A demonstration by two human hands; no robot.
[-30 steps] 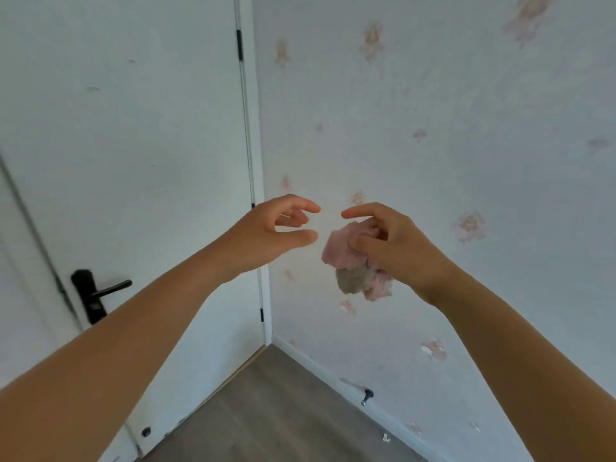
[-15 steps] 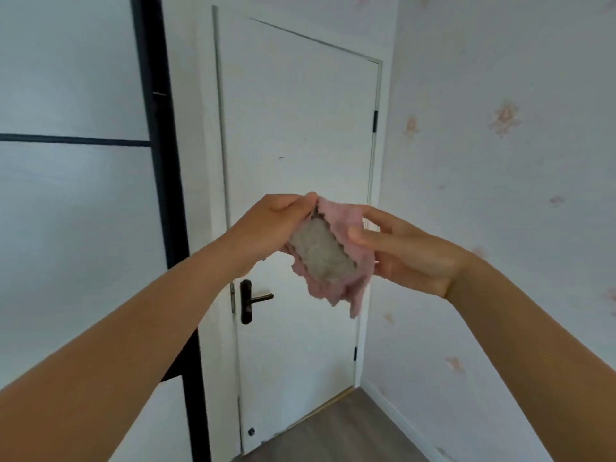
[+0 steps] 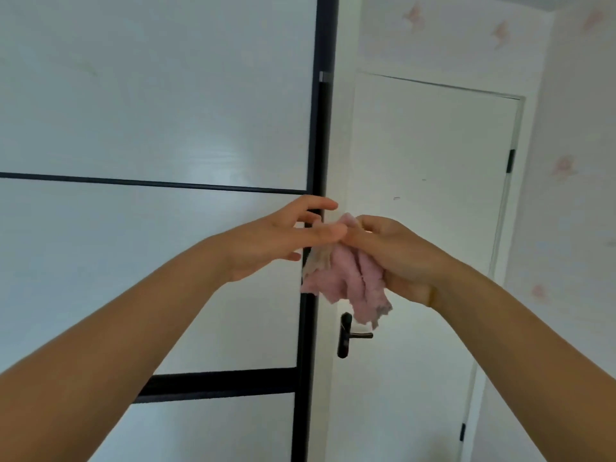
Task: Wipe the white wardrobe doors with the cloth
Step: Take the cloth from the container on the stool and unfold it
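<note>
A crumpled pink cloth [image 3: 350,278] with a grey patch hangs in the air at the middle of the view. My right hand [image 3: 396,258] grips its top, fingers curled round the fabric. My left hand [image 3: 283,238] is beside it with fingers spread and straight, the thumb tip touching the cloth's upper edge. The white wardrobe door [image 3: 150,111] with black frame bars fills the left half, just behind my left hand. Neither hand touches the door panel.
A black vertical frame post [image 3: 321,128] marks the wardrobe's right edge. To its right stands a white room door [image 3: 433,195] with a black lever handle [image 3: 350,335]. Wallpaper with faint pink marks [image 3: 573,228] covers the right wall.
The view has swung left, so the wardrobe door now fills the left half. My left hand has let go of the cloth and opened; the right hand has bunched it.
</note>
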